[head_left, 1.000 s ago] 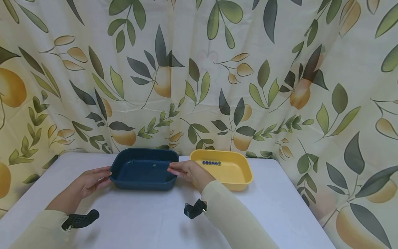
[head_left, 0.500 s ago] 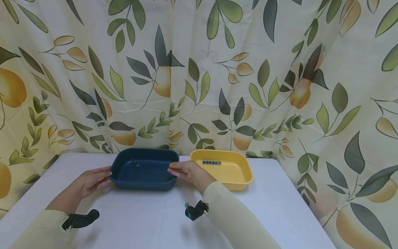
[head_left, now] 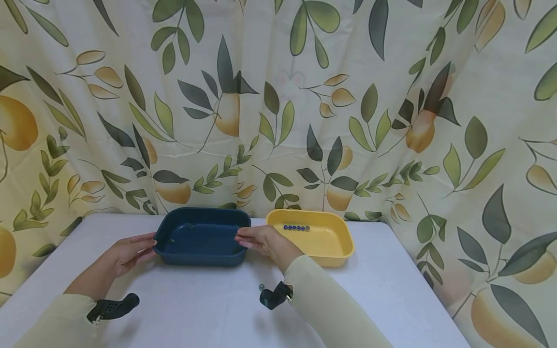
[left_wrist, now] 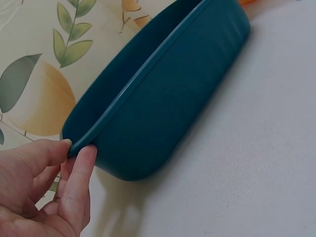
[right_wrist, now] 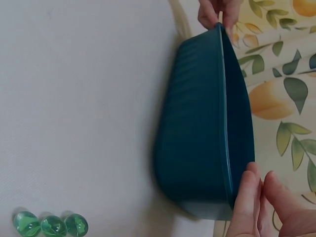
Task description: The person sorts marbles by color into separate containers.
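Observation:
A dark blue plastic bin (head_left: 200, 258) is at the left back of the table. My left hand (head_left: 128, 253) pinches its left rim between thumb and fingers, plain in the left wrist view. At the opposite end my right hand (head_left: 263, 240) holds the right rim; the grip is partly hidden in the right wrist view. Inside the bin are two small marbles, a left marble (head_left: 172, 241) near the left wall and another marble (head_left: 192, 227) farther back. Green glass marbles (right_wrist: 53, 226) lie in a row on the table, mostly hidden by my right wrist in the head view.
A yellow bin (head_left: 330, 241) stands just right of the blue one, behind my right forearm, with a row of several blue marbles (head_left: 297, 228) in it. A white cloth (head_left: 196, 309) covers the table. A patterned curtain (head_left: 278, 121) hangs right behind.
One marble in the blue bin has rolled left, from the middle toward the left wall. The other has shifted slightly right. Both hands and the bin look nearly still.

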A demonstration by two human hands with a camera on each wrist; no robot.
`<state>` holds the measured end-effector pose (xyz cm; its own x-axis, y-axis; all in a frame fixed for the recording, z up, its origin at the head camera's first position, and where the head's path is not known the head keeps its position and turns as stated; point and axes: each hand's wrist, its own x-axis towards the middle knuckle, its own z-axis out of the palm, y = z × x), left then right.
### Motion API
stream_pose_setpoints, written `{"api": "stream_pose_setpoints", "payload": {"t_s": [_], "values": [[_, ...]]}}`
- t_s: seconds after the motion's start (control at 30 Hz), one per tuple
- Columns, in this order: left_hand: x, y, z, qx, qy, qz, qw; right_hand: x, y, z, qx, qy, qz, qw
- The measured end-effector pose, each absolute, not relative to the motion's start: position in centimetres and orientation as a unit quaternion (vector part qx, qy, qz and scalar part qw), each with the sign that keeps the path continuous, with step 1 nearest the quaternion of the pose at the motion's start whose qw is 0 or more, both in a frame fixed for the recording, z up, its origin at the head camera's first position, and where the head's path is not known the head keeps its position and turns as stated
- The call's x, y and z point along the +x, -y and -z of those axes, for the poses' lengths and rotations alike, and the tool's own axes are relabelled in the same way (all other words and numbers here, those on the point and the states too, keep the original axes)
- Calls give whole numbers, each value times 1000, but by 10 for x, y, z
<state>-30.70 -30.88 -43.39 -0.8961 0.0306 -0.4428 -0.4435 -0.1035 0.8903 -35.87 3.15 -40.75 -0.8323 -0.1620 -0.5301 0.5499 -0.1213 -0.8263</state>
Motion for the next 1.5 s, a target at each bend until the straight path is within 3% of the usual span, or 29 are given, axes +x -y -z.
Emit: {"api": "stream_pose_setpoints", "payload": {"t_s": [0.2, 0.53, 0.93, 1.3, 1.5], "values": [[-307, 308, 434, -158, -649, -726, 164, -358, -32, 408, 156, -616, 735, 238], [-307, 307, 434, -159, -662, -714, 165, -353, -41, 402, 130, -643, 703, 277], [-305, 308, 434, -149, -655, -723, 164, -326, -72, 398, 86, -688, 659, 291], [-305, 308, 433, -156, -657, -719, 164, -290, -104, 422, -13, -779, 569, 263], [-306, 307, 432, -156, -666, -711, 163, -279, -107, 436, -21, -814, 534, 225]]}}
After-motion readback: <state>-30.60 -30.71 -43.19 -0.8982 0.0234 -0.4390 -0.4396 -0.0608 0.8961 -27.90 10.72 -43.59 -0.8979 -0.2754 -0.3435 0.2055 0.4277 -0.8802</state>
